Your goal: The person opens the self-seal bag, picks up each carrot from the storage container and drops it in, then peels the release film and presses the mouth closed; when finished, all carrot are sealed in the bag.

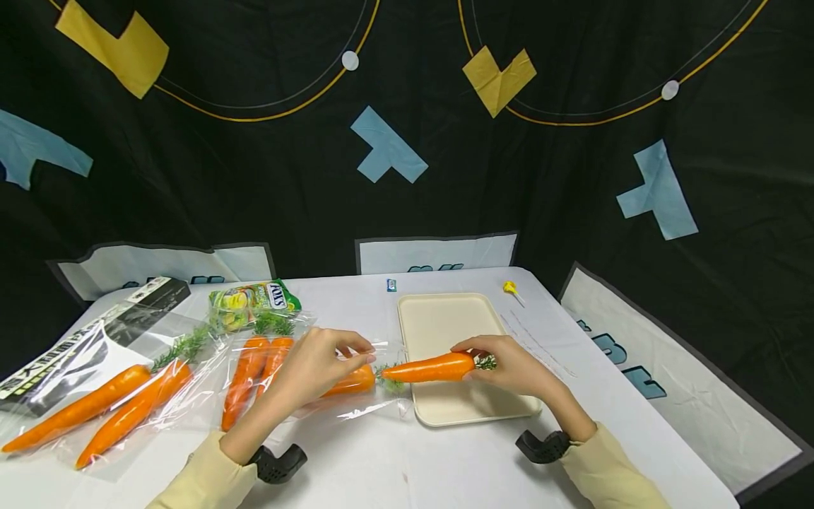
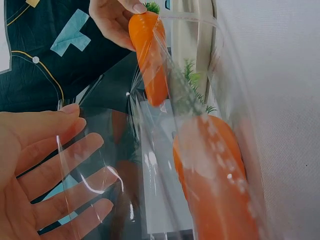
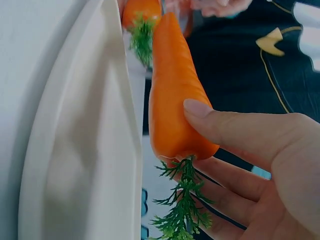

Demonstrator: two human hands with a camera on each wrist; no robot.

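Observation:
My right hand (image 1: 505,364) grips an orange carrot (image 3: 175,95) by its thick end, thumb on top. Green leaves (image 3: 182,200) hang out past the fingers, and the tip points left over the near-left edge of the cream tray (image 1: 439,318). At the mouth of a clear plastic bag (image 1: 362,408), my left hand (image 1: 318,364) pinches the film between thumb and forefinger, with the other fingers spread behind it in the left wrist view. Inside that bag lies another carrot (image 2: 215,175), its leaves toward the opening. The held carrot's tip overlaps the bag's mouth in the head view.
Left of the bag lie more carrots in clear plastic, one pair (image 1: 238,396) beside another (image 1: 133,413). Behind them are a green snack bag (image 1: 254,300) and a black-and-white package (image 1: 127,318). A small blue packet (image 1: 391,285) and a yellow-topped stick (image 1: 516,291) lie farther back.

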